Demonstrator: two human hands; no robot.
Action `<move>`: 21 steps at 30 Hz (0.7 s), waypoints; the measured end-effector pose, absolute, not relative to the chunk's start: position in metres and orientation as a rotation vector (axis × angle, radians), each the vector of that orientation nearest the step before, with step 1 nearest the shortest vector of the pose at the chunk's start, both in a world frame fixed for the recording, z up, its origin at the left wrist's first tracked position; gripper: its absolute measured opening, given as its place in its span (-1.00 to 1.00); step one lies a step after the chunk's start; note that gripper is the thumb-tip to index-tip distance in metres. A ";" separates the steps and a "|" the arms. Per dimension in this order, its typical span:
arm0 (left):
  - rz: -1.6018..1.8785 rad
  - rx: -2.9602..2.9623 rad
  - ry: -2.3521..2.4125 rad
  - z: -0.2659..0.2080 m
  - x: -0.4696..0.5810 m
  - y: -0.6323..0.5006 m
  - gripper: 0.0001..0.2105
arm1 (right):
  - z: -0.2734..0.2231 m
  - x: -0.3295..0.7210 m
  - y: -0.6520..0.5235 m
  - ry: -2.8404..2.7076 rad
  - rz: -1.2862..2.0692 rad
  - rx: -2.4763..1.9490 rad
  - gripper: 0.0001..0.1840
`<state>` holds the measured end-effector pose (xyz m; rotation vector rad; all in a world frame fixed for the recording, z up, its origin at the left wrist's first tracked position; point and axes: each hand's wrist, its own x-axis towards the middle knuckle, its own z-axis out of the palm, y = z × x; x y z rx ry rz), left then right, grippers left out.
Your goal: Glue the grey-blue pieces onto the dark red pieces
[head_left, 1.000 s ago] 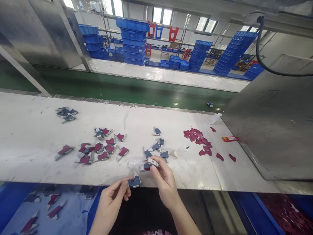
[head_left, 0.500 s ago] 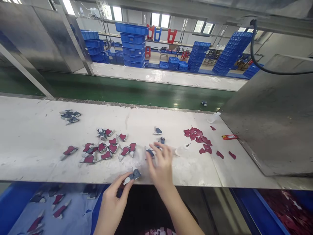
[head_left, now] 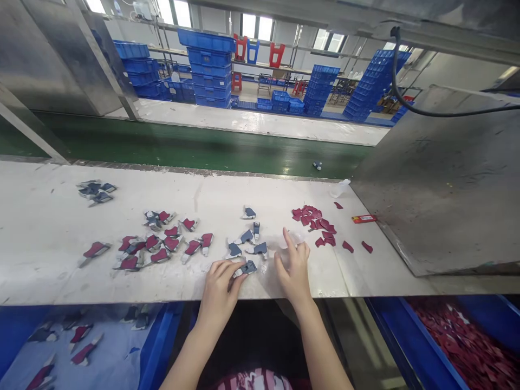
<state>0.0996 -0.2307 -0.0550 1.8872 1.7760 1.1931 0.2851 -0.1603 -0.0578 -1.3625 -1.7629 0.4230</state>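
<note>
My left hand (head_left: 221, 284) pinches a small dark-blue and white plastic piece (head_left: 247, 267) between thumb and fingers, just above the table's front edge. My right hand (head_left: 294, 271) is to its right, thumb and forefinger apart, with a translucent small bottle (head_left: 298, 237) partly hidden behind its fingers. Whether they touch the bottle is unclear. Several similar blue pieces (head_left: 246, 236) lie just beyond my left hand. To the right is a loose pile of flat dark-red pieces (head_left: 312, 216). Left of my hands sits a cluster of pieces with red faces (head_left: 152, 242).
The white table (head_left: 195, 184) borders a green conveyor belt (head_left: 227, 145). A metal panel (head_left: 442, 184) stands at right, near a red-yellow packet (head_left: 363, 219) and a white cup-like item (head_left: 340, 188). Blue bins (head_left: 162, 336) hold finished-looking pieces below left; another bin (head_left: 400, 346) holds red pieces.
My right hand has moved from the blue pieces to the right, by the translucent bottle. My left hand, still holding its piece, has come closer to the blue pieces. The view has shifted.
</note>
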 end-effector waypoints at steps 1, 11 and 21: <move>1.191 1.883 1.780 -0.055 0.102 -0.227 -0.82 | -0.059 0.286 -0.162 -1.703 0.418 -1.311 -0.40; 1.039 1.939 1.846 -0.056 0.111 -0.222 -0.83 | -0.077 0.277 -0.203 -1.312 0.265 -1.064 -0.63; 0.987 2.012 1.886 -0.056 0.111 -0.225 -0.84 | -0.066 0.279 -0.205 -1.459 0.207 -1.071 -0.80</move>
